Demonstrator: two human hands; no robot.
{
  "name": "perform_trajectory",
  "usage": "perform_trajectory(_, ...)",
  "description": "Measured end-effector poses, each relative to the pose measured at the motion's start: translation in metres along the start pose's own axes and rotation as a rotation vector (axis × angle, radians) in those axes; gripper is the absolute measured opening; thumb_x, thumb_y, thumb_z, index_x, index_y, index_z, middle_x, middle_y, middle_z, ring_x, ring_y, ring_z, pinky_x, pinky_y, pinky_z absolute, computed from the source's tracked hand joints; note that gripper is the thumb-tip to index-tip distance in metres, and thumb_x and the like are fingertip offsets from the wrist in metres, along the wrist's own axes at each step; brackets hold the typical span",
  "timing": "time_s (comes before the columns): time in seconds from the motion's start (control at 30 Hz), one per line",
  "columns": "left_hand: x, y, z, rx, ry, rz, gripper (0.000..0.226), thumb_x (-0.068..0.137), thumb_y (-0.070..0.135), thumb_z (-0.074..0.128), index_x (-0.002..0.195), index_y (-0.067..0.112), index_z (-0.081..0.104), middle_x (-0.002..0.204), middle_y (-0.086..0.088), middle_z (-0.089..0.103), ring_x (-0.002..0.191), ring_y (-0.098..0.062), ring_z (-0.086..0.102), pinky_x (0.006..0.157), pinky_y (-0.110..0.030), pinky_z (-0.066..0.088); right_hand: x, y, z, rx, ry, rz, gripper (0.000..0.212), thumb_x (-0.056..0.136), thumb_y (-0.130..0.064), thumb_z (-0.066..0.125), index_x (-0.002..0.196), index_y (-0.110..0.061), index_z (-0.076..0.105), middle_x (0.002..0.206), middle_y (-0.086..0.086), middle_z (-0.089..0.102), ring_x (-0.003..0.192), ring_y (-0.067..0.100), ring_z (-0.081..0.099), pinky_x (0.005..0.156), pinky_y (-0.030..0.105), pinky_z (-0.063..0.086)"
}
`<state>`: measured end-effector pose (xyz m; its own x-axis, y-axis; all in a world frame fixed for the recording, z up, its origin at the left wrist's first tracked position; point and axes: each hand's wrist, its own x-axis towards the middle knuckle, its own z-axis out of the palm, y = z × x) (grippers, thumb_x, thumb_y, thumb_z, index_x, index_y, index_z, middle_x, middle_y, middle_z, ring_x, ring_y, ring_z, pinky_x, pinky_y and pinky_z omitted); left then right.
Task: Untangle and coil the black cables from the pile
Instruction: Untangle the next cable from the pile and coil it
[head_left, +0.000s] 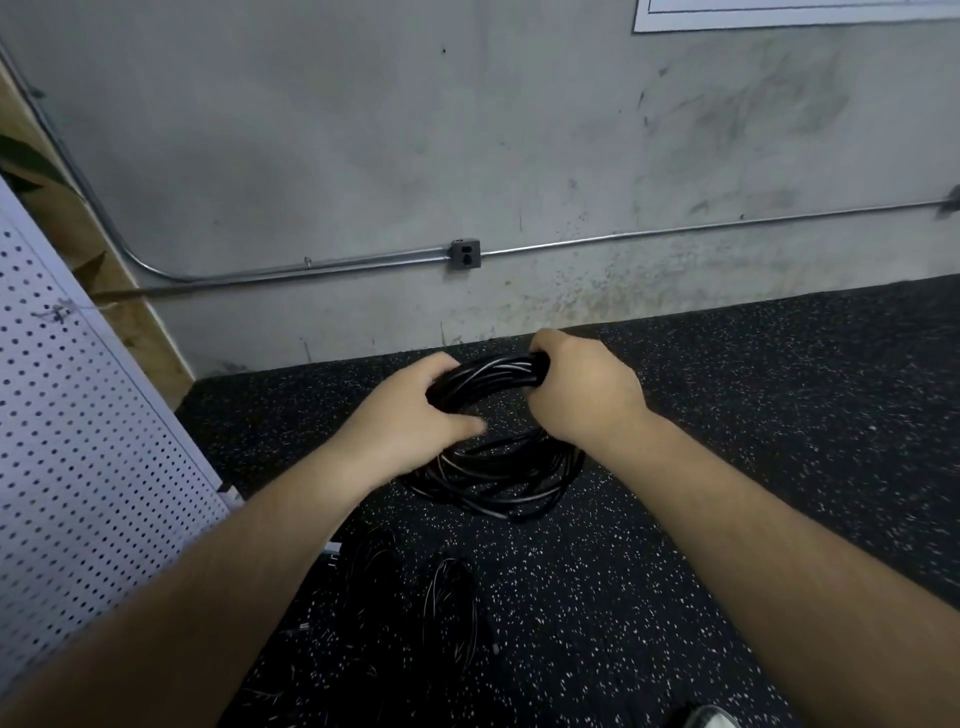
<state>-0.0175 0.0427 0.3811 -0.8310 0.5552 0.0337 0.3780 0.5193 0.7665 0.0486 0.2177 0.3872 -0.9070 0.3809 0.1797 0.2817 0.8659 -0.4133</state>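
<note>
Item: coil of black cable (491, 378), several glossy loops bunched together. The far arc is raised off the floor and held between two hands; the near arc (498, 480) sags to the floor and spreads loosely there.

Left hand (413, 415): fingers curled over the coil's left side, thumb underneath, gripping the bundle.

Right hand (582, 389): closed in a fist round the coil's right side, knuckles up, the strands entering the fist from the left.

Loose black cables (449, 603): two dim tangles on the floor nearer the person, below the left forearm, apart from the held coil (detail hard to make out against the dark surface).

Floor (753, 467): black rubber with white flecks.

Pegboard panel (78, 441): white, perforated, leaning along the left edge.

Wall (363, 130): grey concrete, scuffed, directly beyond the coil.

Conduit (311, 270): metal tube running low along the wall, curving upward at the left.

Outlet box (465, 254): grey, mounted on the conduit line, above the coil
</note>
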Motion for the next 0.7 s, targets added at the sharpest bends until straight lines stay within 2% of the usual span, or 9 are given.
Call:
perform_trajectory(0.1,0.004,-0.004,0.0,0.224,0.111,0.032,0.036,0.086,0.009,0.07,0.111,0.035,0.062,0.095,0.014,0.066,0.076,-0.002,0.064,0.067,-0.025,0.054,0.004,0.001,-0.007,-0.023,-0.041,-0.021,0.021,0.087,-0.014,0.057,0.1,-0.03,0.052,0.089,-0.004,0.063,0.079,0.024,0.062,0.063,0.032,0.049)
perform_trajectory(0.17,0.006,-0.008,-0.002,0.272,0.103,0.067,0.04,0.088,0.009,0.068,0.121,0.03,0.061,0.104,0.014,0.058,0.086,-0.004,0.061,0.072,-0.023,0.049,0.006,0.005,-0.011,-0.068,-0.085,-0.031,0.018,0.086,-0.015,0.056,0.094,-0.031,0.055,0.089,-0.004,0.062,0.081,0.024,0.063,0.066,0.033,0.052)
perform_trajectory(0.27,0.008,-0.014,-0.009,0.235,0.011,0.036,0.032,0.087,0.012,0.07,0.108,0.034,0.06,0.116,0.013,0.051,0.092,-0.005,0.059,0.07,-0.014,0.044,0.006,0.011,-0.014,-0.049,-0.207,-0.011,0.015,0.084,-0.014,0.055,0.087,-0.028,0.059,0.085,-0.006,0.062,0.08,0.022,0.064,0.065,0.032,0.051)
perform_trajectory(0.33,0.01,-0.012,-0.012,0.23,-0.027,-0.018,0.024,0.085,0.01,0.068,0.092,0.032,0.062,0.096,0.007,0.065,0.074,-0.01,0.063,0.059,-0.021,0.045,0.006,0.011,-0.015,-0.019,-0.264,-0.023,0.015,0.085,-0.013,0.056,0.088,-0.027,0.063,0.082,-0.006,0.064,0.077,0.018,0.065,0.061,0.029,0.049)
perform_trajectory(0.4,0.011,-0.008,-0.015,0.208,-0.037,-0.058,0.022,0.081,0.006,0.068,0.083,0.027,0.065,0.077,0.001,0.069,0.064,-0.018,0.064,0.057,-0.03,0.046,0.008,0.01,-0.018,0.067,-0.282,-0.041,0.014,0.086,-0.01,0.061,0.09,-0.022,0.067,0.083,-0.002,0.069,0.078,0.018,0.067,0.062,0.031,0.054)
perform_trajectory(0.5,0.009,-0.004,-0.024,0.133,-0.077,-0.07,0.019,0.073,0.002,0.073,0.08,0.019,0.067,0.082,-0.006,0.074,0.079,-0.031,0.071,0.07,-0.041,0.056,0.009,0.005,-0.02,0.247,-0.322,-0.037,0.013,0.083,-0.002,0.067,0.088,-0.013,0.071,0.084,0.006,0.076,0.082,0.022,0.073,0.076,0.038,0.061)
perform_trajectory(0.57,0.007,-0.006,-0.029,0.135,-0.09,-0.068,0.02,0.074,0.001,0.073,0.08,0.019,0.068,0.08,-0.004,0.074,0.077,-0.029,0.071,0.069,-0.039,0.055,0.007,0.003,-0.016,0.25,-0.315,-0.048,0.012,0.082,-0.001,0.067,0.087,-0.012,0.071,0.084,0.007,0.075,0.081,0.022,0.072,0.076,0.038,0.061)
perform_trajectory(0.63,0.005,-0.009,-0.028,0.177,-0.077,-0.069,0.022,0.075,-0.001,0.069,0.079,0.021,0.068,0.071,0.001,0.071,0.061,-0.021,0.064,0.058,-0.032,0.047,0.005,0.002,-0.012,0.199,-0.359,-0.072,0.016,0.083,-0.004,0.067,0.095,-0.014,0.068,0.09,0.005,0.074,0.084,0.02,0.071,0.078,0.039,0.061)
perform_trajectory(0.7,0.001,-0.008,-0.023,0.275,-0.07,-0.047,0.024,0.079,0.001,0.064,0.08,0.024,0.067,0.067,0.006,0.067,0.056,-0.013,0.059,0.053,-0.027,0.043,0.003,0.001,-0.009,0.121,-0.444,-0.092,0.038,0.081,-0.012,0.072,0.116,-0.018,0.057,0.101,0.002,0.069,0.089,0.019,0.068,0.082,0.044,0.06)
